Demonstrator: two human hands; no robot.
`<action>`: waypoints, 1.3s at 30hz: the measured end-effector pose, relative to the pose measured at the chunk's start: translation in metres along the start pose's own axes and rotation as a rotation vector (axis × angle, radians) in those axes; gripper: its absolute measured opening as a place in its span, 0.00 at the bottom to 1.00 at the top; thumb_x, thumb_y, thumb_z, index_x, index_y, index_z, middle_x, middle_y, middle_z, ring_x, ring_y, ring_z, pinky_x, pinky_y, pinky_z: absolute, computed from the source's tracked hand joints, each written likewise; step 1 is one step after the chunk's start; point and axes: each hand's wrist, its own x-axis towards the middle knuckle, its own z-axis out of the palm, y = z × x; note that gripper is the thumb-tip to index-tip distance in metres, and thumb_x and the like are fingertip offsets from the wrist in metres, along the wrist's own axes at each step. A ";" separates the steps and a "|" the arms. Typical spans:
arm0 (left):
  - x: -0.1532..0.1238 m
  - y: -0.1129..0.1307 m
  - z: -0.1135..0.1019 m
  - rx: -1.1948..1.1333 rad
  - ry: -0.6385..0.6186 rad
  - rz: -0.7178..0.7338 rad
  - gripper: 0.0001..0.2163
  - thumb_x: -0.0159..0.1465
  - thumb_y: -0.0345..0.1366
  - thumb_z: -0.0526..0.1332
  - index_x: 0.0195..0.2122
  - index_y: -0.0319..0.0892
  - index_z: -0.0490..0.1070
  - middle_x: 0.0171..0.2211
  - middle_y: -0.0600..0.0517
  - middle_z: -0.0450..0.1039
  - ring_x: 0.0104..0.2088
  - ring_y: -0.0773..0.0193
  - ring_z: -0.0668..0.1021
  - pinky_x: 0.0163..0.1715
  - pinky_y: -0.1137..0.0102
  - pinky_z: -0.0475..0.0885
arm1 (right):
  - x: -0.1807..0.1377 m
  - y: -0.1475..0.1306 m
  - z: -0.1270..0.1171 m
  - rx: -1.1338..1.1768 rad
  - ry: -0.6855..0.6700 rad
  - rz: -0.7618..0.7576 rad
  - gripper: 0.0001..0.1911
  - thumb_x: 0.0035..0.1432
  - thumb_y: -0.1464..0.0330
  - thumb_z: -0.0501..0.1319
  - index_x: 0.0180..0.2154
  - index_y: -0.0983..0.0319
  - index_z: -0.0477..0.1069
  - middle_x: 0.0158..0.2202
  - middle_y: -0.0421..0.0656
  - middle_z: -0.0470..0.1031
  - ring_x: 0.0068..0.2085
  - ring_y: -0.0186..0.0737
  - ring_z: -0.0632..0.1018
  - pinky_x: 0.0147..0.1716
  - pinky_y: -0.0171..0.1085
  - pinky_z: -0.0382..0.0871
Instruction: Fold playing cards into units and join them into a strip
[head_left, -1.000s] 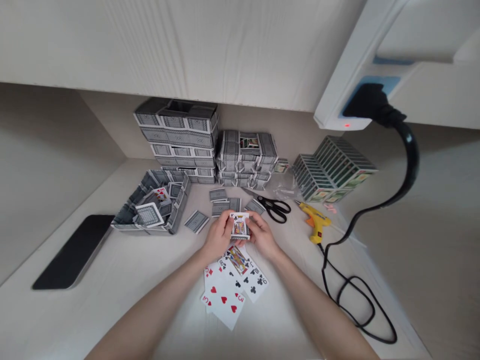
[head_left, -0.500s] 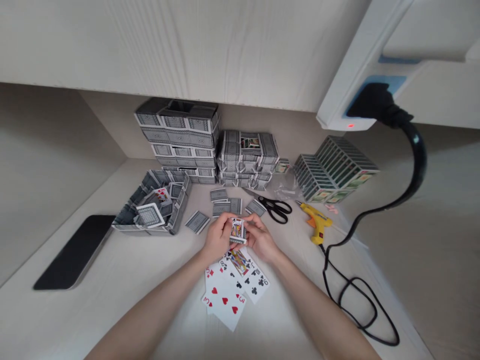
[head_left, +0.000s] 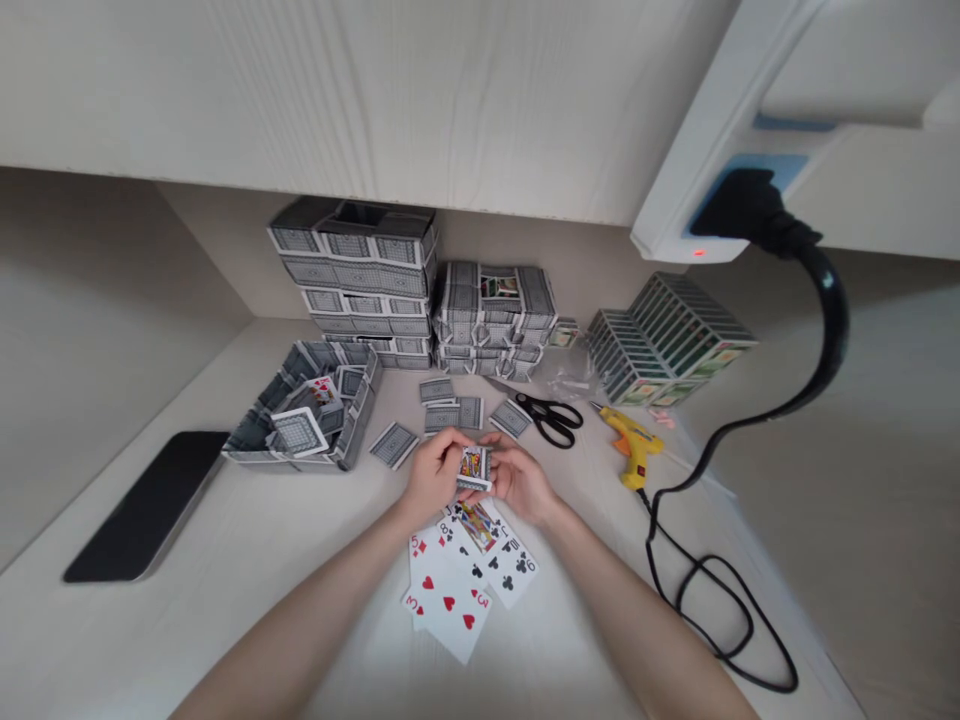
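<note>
Between my two hands is a folded playing card [head_left: 474, 464] with a court figure facing up and a patterned edge along its near side. My left hand [head_left: 435, 475] grips it from the left, thumb on its face. At its right side my right hand [head_left: 523, 485] has its fingers curled against the card's edge. Just below lie loose face-up playing cards [head_left: 448, 590], hearts and clubs among them. Beyond my hands several folded cards [head_left: 394, 445] rest back-side up on the table.
Left stands an open card-built box [head_left: 356, 425] holding folded cards, beside a black phone-like slab [head_left: 146, 505]. Stacked card-built boxes [head_left: 356, 265] line the back. Black scissors [head_left: 551, 415] and a yellow glue gun [head_left: 632, 445] lie right, near a looping black cable [head_left: 739, 600].
Both hands have shifted slightly with the folded card between them. My right thumb and fingers have eased back from its top edge. The other things stay where they were.
</note>
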 end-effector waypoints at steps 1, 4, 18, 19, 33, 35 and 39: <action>0.000 0.000 0.000 0.002 -0.004 0.002 0.09 0.58 0.31 0.49 0.28 0.40 0.68 0.20 0.57 0.67 0.21 0.71 0.68 0.21 0.77 0.62 | 0.000 -0.001 -0.001 0.012 -0.016 0.030 0.10 0.54 0.64 0.53 0.40 0.59 0.59 0.22 0.36 0.72 0.24 0.40 0.77 0.25 0.42 0.73; 0.000 0.001 -0.001 0.014 -0.032 0.026 0.09 0.57 0.30 0.49 0.27 0.40 0.69 0.21 0.56 0.68 0.21 0.71 0.68 0.22 0.77 0.63 | 0.002 -0.004 -0.003 -0.004 -0.035 0.145 0.16 0.58 0.57 0.48 0.38 0.63 0.61 0.23 0.41 0.74 0.26 0.42 0.78 0.26 0.44 0.73; -0.002 0.004 -0.003 0.053 -0.132 0.075 0.10 0.57 0.30 0.48 0.24 0.41 0.67 0.20 0.56 0.66 0.23 0.69 0.68 0.25 0.75 0.63 | 0.000 -0.003 -0.004 -0.144 -0.137 0.139 0.16 0.54 0.58 0.59 0.36 0.66 0.66 0.24 0.43 0.74 0.24 0.39 0.78 0.24 0.40 0.74; -0.002 0.003 -0.004 0.048 -0.140 0.072 0.10 0.57 0.31 0.48 0.24 0.41 0.67 0.20 0.56 0.66 0.24 0.69 0.68 0.26 0.74 0.63 | 0.000 -0.002 -0.004 -0.149 -0.132 0.133 0.16 0.54 0.58 0.59 0.36 0.66 0.66 0.24 0.43 0.74 0.24 0.39 0.78 0.24 0.39 0.74; 0.001 0.004 -0.004 -0.080 -0.052 0.111 0.05 0.57 0.36 0.56 0.30 0.40 0.68 0.29 0.52 0.67 0.31 0.66 0.71 0.31 0.72 0.66 | 0.001 0.007 0.002 -0.212 0.011 -0.049 0.15 0.49 0.58 0.62 0.29 0.64 0.69 0.24 0.38 0.70 0.25 0.34 0.73 0.24 0.36 0.72; 0.002 0.000 -0.001 -0.155 -0.010 0.021 0.09 0.56 0.37 0.58 0.38 0.41 0.67 0.31 0.52 0.68 0.31 0.67 0.72 0.30 0.73 0.68 | 0.003 0.010 -0.001 -0.250 0.078 -0.126 0.14 0.49 0.58 0.61 0.28 0.63 0.69 0.24 0.38 0.69 0.25 0.33 0.72 0.26 0.36 0.72; 0.007 -0.006 0.003 -0.094 -0.009 -0.069 0.10 0.56 0.41 0.58 0.35 0.40 0.70 0.29 0.51 0.73 0.29 0.66 0.73 0.29 0.73 0.69 | 0.007 0.013 -0.005 -0.344 0.169 -0.245 0.14 0.51 0.58 0.60 0.31 0.62 0.72 0.28 0.39 0.71 0.30 0.34 0.73 0.31 0.36 0.72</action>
